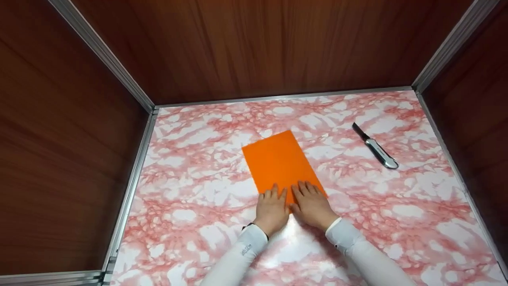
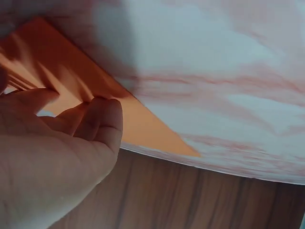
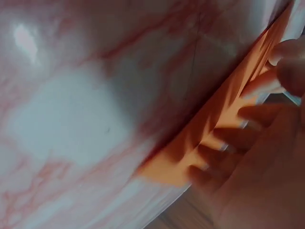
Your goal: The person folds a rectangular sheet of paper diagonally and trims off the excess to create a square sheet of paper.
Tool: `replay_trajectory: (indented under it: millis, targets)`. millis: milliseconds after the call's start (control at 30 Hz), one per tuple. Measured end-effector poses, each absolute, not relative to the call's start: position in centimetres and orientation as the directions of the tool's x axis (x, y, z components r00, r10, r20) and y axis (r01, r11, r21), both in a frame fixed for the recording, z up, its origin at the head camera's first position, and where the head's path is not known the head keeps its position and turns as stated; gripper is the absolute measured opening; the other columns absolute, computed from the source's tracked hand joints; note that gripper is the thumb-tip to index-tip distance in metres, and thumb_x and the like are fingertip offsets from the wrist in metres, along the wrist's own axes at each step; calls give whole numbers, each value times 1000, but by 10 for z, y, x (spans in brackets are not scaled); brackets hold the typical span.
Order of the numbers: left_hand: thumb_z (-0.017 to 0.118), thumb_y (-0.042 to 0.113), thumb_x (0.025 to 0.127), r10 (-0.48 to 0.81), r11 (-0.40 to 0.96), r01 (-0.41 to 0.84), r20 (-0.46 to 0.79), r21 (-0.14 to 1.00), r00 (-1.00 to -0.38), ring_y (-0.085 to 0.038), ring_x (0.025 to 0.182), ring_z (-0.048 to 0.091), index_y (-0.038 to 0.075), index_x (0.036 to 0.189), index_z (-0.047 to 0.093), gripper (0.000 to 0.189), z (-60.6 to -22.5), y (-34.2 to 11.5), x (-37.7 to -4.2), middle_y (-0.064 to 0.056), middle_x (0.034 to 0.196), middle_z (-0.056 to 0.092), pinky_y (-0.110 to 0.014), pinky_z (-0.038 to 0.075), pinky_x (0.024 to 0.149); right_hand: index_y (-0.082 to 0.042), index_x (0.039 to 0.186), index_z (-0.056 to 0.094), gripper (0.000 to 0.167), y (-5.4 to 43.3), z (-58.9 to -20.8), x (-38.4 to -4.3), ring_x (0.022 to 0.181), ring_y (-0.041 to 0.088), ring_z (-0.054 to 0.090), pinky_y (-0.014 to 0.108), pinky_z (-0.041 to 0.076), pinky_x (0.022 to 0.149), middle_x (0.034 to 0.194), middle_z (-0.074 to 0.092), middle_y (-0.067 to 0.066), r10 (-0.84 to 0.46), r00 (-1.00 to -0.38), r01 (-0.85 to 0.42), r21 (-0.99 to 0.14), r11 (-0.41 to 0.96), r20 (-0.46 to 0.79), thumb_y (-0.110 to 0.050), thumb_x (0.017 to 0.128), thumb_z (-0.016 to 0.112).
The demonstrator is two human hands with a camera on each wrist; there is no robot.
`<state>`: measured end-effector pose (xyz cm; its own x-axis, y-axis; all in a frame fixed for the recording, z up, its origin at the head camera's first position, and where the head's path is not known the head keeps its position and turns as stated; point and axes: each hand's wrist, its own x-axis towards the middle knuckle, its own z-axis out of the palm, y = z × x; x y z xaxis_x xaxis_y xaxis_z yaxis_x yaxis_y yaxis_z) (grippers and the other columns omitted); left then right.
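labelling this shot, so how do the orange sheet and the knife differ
The sheet is plain orange; the knife is silver and black. The sheet is a broad rectangle; the knife is long and narrow. The left hand and right hand rest on the sheet; neither touches the knife. Both things lie on the table.

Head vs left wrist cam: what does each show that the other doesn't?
Head only: the utility knife lying off to the right with its blade out, and both pale sleeves.
Left wrist only: a close, low look at the left hand, with shadow streaks across the orange sheet.
Both: the left hand on the orange sheet, the red-and-white patterned tabletop, and wood-grain paneling.
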<state>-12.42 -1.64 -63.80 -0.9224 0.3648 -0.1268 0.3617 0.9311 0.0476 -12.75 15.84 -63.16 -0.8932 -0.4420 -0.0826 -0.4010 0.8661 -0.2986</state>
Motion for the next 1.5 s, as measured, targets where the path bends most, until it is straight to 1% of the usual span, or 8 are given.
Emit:
replay_trajectory:
  millis: [133,200,400,633,767,967,1233,1500]
  targets:
    - [51,40,104,441,897,435,-74,77,-895,-28,128,50,18,153,50,54,-629,-16,-122,-9,148,54,-43,41,101,4,154,40,76,163,-636,-130,146,50,30,62,25,116,158,34,30,-378,-921,-343,-262,902,-96,-46,101,61]
    - [52,39,104,468,882,460,-79,97,-880,-29,132,49,18,155,49,55,-628,-22,-125,-9,149,52,-46,39,106,3,156,37,81,168,-639,-131,148,48,27,63,24,117,160,32,28,-384,-918,-349,-255,902,-102,-49,99,63]
    - [52,53,102,463,885,444,-160,139,-872,-35,151,26,20,161,36,70,-631,-50,-137,-14,167,26,-59,19,120,-3,160,32,84,189,-638,-137,152,44,18,62,16,119,166,23,21,-485,-860,-423,-310,851,-158,-48,98,66]
    - [49,68,97,461,883,416,-232,219,-857,-35,156,6,20,165,23,87,-641,-67,-138,-15,170,8,-57,7,123,-12,160,37,78,215,-635,-147,154,41,12,61,15,120,168,22,14,-518,-837,-419,-405,813,-174,-42,96,71]
    - [52,68,97,445,888,393,-225,241,-867,-35,156,4,20,165,23,88,-643,-65,-134,-15,170,8,-58,6,122,-10,160,36,81,222,-637,-144,154,41,13,59,16,121,167,22,18,-500,-850,-406,-402,821,-162,-46,95,70]
    - [53,68,96,394,910,345,-225,228,-891,-36,156,4,20,165,24,88,-642,-56,-131,-15,170,8,-61,5,121,-9,162,31,100,230,-637,-132,154,41,13,58,18,121,168,20,19,-522,-833,-425,-394,815,-183,-59,86,74]
    - [51,81,88,356,924,304,-236,232,-904,-41,155,-2,23,166,18,103,-649,-45,-132,-19,170,5,-65,2,119,-7,163,25,113,232,-638,-133,155,40,9,57,14,122,168,15,19,-520,-834,-435,-359,826,-184,-65,80,77]
    - [56,84,83,372,920,327,-222,215,-901,-42,155,-1,20,165,22,110,-651,-43,-134,-22,169,5,-56,1,123,-5,162,24,119,229,-644,-137,155,41,9,57,17,121,168,13,21,-528,-831,-449,-350,822,-174,-71,77,76]
